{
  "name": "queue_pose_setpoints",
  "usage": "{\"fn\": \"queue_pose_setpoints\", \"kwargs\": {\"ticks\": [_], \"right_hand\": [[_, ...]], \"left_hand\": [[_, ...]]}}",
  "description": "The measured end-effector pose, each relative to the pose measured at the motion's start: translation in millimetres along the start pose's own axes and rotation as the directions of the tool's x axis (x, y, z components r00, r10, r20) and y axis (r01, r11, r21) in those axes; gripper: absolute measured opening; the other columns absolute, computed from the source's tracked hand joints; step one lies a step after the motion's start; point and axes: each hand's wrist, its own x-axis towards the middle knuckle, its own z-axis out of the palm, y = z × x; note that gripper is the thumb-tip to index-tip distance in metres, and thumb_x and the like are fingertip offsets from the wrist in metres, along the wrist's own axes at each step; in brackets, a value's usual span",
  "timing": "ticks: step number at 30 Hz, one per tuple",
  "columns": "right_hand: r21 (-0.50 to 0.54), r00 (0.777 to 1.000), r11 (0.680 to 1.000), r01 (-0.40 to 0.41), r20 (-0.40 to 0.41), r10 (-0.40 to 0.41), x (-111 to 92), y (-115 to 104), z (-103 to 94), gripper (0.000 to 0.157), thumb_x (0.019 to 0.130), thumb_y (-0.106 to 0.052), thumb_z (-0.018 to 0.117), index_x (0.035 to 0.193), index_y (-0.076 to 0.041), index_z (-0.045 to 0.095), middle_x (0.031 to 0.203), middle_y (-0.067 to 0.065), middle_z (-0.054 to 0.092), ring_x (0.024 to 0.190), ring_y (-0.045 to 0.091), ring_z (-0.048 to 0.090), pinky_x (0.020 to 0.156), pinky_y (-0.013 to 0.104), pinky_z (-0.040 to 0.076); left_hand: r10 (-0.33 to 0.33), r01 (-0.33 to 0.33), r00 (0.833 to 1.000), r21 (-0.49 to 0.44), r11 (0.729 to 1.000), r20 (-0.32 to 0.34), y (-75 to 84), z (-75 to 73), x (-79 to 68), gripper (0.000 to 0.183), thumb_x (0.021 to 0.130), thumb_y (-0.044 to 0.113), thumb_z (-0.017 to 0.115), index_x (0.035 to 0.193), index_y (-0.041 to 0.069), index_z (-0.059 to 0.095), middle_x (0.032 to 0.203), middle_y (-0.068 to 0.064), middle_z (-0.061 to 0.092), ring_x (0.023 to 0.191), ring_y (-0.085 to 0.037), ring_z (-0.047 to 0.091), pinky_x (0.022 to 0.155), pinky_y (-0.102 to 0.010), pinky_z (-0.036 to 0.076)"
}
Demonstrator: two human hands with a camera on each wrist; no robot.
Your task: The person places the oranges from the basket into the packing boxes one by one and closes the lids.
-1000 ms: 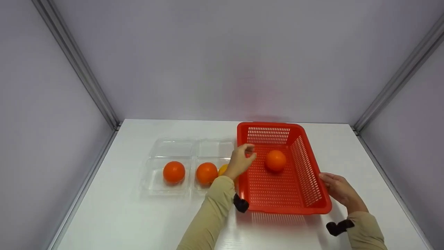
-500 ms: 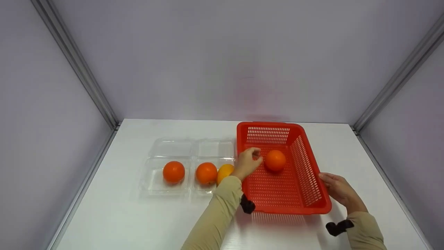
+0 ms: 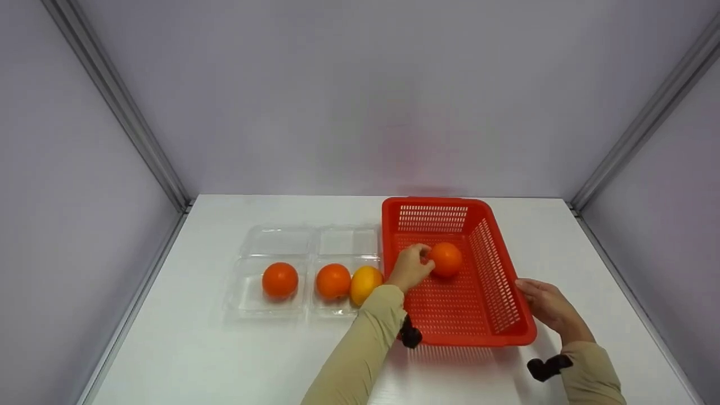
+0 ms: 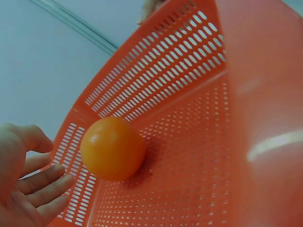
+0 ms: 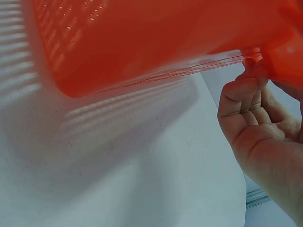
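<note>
An orange (image 3: 446,259) lies in a red plastic basket (image 3: 450,320) with slotted walls. My left hand (image 3: 412,267) reaches over the basket's left side, fingers loosely bent and nothing in them. In the left wrist view that hand (image 4: 33,184) is beside the orange (image 4: 112,149), with a gap between them. My right hand (image 3: 551,305) holds the basket's right rim. The right wrist view has the fingers of the right hand (image 5: 260,113) curled up at the rim, beside the basket's outer wall (image 5: 156,38).
Two clear plastic boxes (image 3: 244,301) with raised lids stand left of the basket on the white table (image 3: 169,349). One orange (image 3: 280,280) is in the left box. Another orange (image 3: 333,281) and a yellow oval fruit (image 3: 365,284) are in the right one. Grey walls (image 3: 360,112) enclose the table.
My left hand has moved right and slightly down, from the basket's left rim to close beside the orange. The yellow fruit has come into fuller view. The right hand stays on the rim.
</note>
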Motion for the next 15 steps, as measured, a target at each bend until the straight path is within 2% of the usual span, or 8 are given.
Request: {"fn": "queue_pose_setpoints", "kwargs": {"ticks": [4,8,15], "right_hand": [[0.026,1.0,1.0,0.009,0.013,-0.009,-0.7,0.6,-2.1,0.031,0.101,-0.031,0.046,0.122,-0.013,0.059,0.098,-0.011,0.071,0.092,0.006,0.068,0.085,0.024,0.055],[0.045,1.0,0.999,0.021,0.02,-0.022,-1.0,1.6,-2.8,0.029,0.102,-0.029,0.045,0.121,-0.013,0.06,0.098,-0.011,0.072,0.092,0.007,0.069,0.085,0.024,0.056],[0.05,1.0,0.999,0.019,0.0,-0.019,-0.4,1.8,1.7,0.028,0.101,-0.03,0.047,0.12,-0.016,0.061,0.098,-0.011,0.071,0.091,0.007,0.069,0.084,0.025,0.056]], "left_hand": [[-0.018,0.014,0.999,0.083,0.996,0.048,4.8,6.8,3.1,0.036,0.091,0.011,0.059,0.126,0.001,0.059,0.125,-0.013,0.063,0.108,-0.022,0.061,0.099,-0.035,0.052],[-0.013,-0.001,0.997,0.172,0.985,0.08,11.0,9.0,7.7,0.037,0.092,0.013,0.059,0.127,0.004,0.058,0.13,-0.011,0.061,0.118,-0.022,0.059,0.104,-0.036,0.049],[-0.024,-0.009,0.994,0.303,0.953,0.104,13.8,5.0,17.8,0.037,0.091,0.015,0.061,0.127,0.006,0.058,0.129,-0.009,0.06,0.115,-0.02,0.06,0.102,-0.034,0.05]]}}
